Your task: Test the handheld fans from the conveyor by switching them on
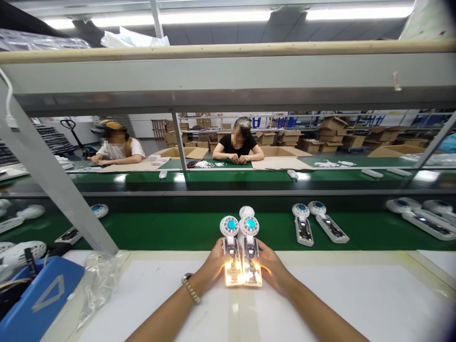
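Holds, side by side over the white surface (149,280), a left device (231,249) in the left grip (215,262), closed around its outer edge with thumb on the front, and a right device (251,249) in the right grip (272,266), wrapped likewise. Lit bright orange at the lower ends, below round white heads (230,226) with blue centres pointing away. Cannot tell which grip, if either, supports a third head (246,212), partly hidden just behind both. Has two similar units (303,231) beyond the right grip, farther right, on a green belt (192,228). Has a clear plastic bag (98,280) and, farther out, a blue bin (24,323) left of the left grip. Faces a co-worker in black (225,142), well beyond the grip.
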`<state>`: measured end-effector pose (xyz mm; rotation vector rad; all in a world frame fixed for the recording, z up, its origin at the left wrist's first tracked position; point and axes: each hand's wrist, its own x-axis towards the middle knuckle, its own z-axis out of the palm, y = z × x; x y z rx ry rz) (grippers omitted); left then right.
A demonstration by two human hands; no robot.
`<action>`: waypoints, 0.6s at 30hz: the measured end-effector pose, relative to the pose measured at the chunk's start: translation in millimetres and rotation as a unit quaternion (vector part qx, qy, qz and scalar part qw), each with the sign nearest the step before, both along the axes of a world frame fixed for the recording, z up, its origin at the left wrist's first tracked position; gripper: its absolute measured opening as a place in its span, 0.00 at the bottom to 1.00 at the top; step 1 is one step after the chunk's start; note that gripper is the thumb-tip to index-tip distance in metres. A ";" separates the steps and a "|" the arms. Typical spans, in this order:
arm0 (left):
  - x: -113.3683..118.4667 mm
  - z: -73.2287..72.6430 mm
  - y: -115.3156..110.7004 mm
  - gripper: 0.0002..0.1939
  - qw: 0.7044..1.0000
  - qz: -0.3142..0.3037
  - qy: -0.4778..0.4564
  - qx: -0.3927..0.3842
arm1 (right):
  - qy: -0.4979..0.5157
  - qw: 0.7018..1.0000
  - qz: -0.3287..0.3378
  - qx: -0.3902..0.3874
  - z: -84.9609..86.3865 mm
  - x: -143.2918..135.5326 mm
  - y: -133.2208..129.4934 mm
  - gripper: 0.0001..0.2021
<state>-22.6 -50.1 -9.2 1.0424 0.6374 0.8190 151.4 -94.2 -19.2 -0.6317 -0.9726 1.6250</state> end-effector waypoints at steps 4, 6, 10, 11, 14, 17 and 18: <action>1.2 1.8 -1.8 0.21 1.000 0.017 0.007 0.005 | -0.001 1.000 0.001 -0.004 0.0 0.7 -0.1 0.24; 1.7 1.5 -2.2 0.22 0.999 0.026 0.018 0.011 | -0.003 1.000 -0.002 -0.008 0.9 0.8 -0.4 0.24; 1.3 -3.7 -0.4 0.24 1.000 0.011 0.017 0.020 | -0.009 1.000 -0.016 -0.019 2.2 0.8 -1.0 0.23; 1.0 -5.5 0.5 0.24 1.000 0.007 0.014 0.021 | -0.013 0.999 -0.020 -0.022 2.0 1.0 -1.0 0.23; 0.0 -10.7 2.8 0.24 1.000 -0.004 0.000 0.028 | -0.016 1.000 -0.014 -0.023 -0.1 1.7 -0.4 0.22; -0.7 -13.6 4.1 0.24 0.999 -0.017 -0.012 0.036 | -0.012 1.000 -0.007 -0.023 -2.8 2.1 0.4 0.24; -0.9 -14.2 4.3 0.25 0.999 -0.018 -0.012 0.037 | -0.013 1.000 -0.009 -0.024 -3.3 2.1 0.5 0.24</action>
